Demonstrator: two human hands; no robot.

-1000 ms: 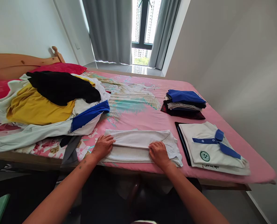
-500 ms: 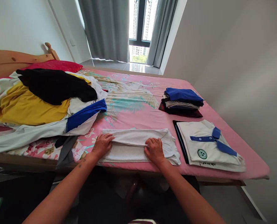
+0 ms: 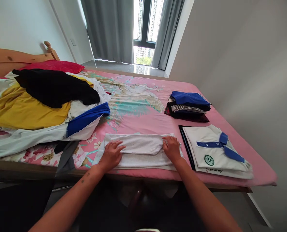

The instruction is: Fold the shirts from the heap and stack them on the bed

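A light grey-white garment (image 3: 137,160), likely a shirt, lies partly folded along the bed's near edge, its upper layer turned down in a long strip. My left hand (image 3: 112,153) rests on the left end of that strip, fingers stretched out and apart. At the right end, my right hand (image 3: 172,149) lies on the cloth with its fingers bent slightly over it. Both hands touch the garment from above, and neither grips it visibly. Beside my right hand is a folded cream polo shirt (image 3: 194,153) with a blue collar and green badge, on top of darker folded cloth.
A stack of folded clothes (image 3: 189,108) topped with blue stands farther back on the right. On the left lies a loose heap with a black garment (image 3: 56,88) and a yellow one (image 3: 29,109). A floral pink sheet (image 3: 143,124) covers the bed; a wall (image 3: 242,80) runs along the right.
My left hand has moved slightly right on the garment and spread its fingers. My right hand has slid right to the fold's end. The folded strip now lies a little lower.
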